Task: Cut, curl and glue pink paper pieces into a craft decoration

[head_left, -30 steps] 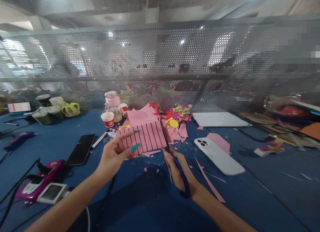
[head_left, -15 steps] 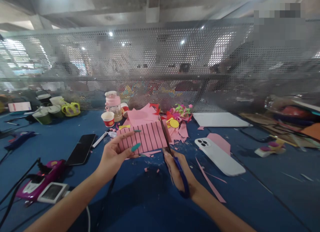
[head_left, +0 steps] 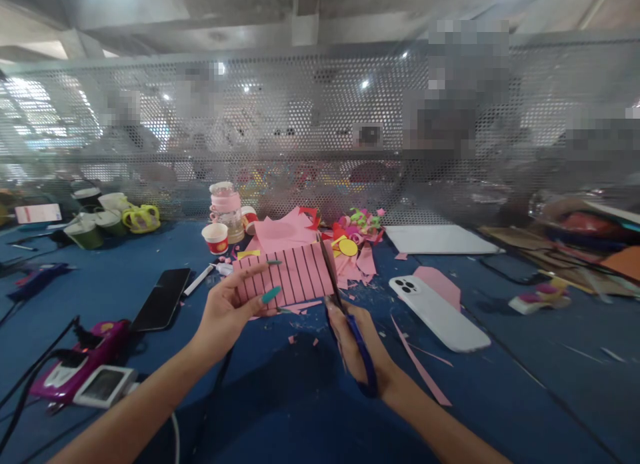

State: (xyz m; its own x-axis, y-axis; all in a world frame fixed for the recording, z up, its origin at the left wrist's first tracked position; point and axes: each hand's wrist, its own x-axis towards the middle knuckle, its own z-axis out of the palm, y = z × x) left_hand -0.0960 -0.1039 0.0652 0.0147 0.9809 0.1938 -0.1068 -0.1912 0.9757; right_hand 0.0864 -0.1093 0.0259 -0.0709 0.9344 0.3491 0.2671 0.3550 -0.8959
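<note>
My left hand [head_left: 227, 314] pinches the left end of a pink sheet of paper [head_left: 295, 277] marked with several dark parallel lines. The thumb lies in front of the sheet. My right hand [head_left: 363, 341] grips blue-handled scissors [head_left: 361, 347], fingers wrapped around the handles. The blades point up and away along the sheet's right edge, near its last lines; whether they are fully closed I cannot tell. Behind the sheet lie more pink paper [head_left: 285, 232] and a heap of colourful curled paper pieces [head_left: 361, 225] with a yellow oval [head_left: 349, 247].
Right of my hands are a white phone [head_left: 440, 314], pink strips [head_left: 420, 364] and a white flat board [head_left: 443, 240]. To the left are a black phone [head_left: 163, 299], a purple power strip [head_left: 83, 357], a paper cup [head_left: 216, 239] and a bottle [head_left: 227, 214]. A perforated metal screen [head_left: 310, 117] stands behind.
The pink strip that stood out beyond the blades on the right no longer shows there. Both hands keep nearly the same place. Behind the screen, a blurred person has shifted left.
</note>
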